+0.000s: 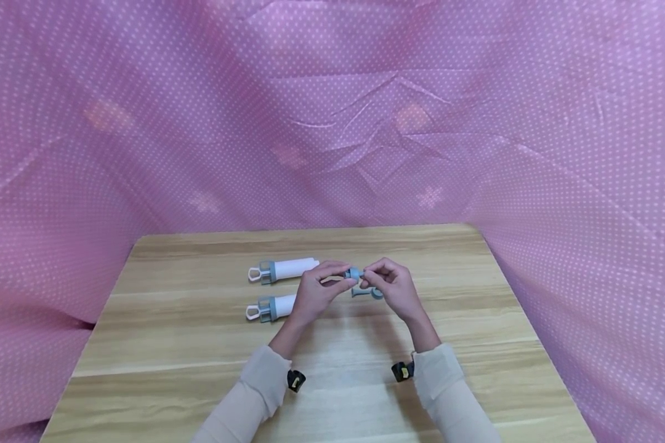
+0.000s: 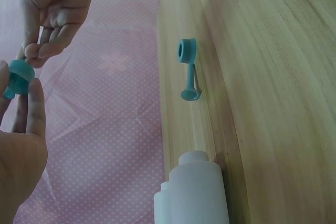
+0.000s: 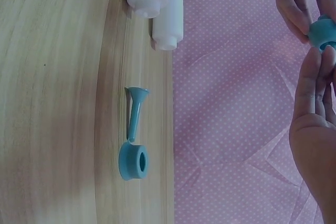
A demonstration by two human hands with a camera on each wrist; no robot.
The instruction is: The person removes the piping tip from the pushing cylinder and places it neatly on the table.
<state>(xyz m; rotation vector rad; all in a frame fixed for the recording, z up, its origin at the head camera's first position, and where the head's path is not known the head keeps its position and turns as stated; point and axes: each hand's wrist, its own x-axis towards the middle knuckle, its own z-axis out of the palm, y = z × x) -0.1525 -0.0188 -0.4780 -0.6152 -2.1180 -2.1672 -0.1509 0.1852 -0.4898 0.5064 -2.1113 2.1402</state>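
My left hand (image 1: 317, 292) grips a blue-green plastic cap (image 1: 354, 273) between thumb and fingers, above the table. From the other side my right hand (image 1: 394, 288) pinches the cap's narrow end, fingertips close to the left ones. The fingers hide part of the cap. Under the hands, a blue-green funnel-shaped nozzle (image 3: 135, 116) and a blue-green ring (image 3: 125, 162) lie end to end on the table. To the left lie two white tubes with blue-green collars and white pull handles, the far tube (image 1: 295, 267) and the near tube (image 1: 284, 305), whose front end the left hand covers.
Everything rests on a wood-grain table (image 1: 161, 344). A pink dotted cloth (image 1: 332, 154) hangs behind it and at both sides. Small black devices sit at the left wrist (image 1: 296, 380) and right wrist (image 1: 403, 371).
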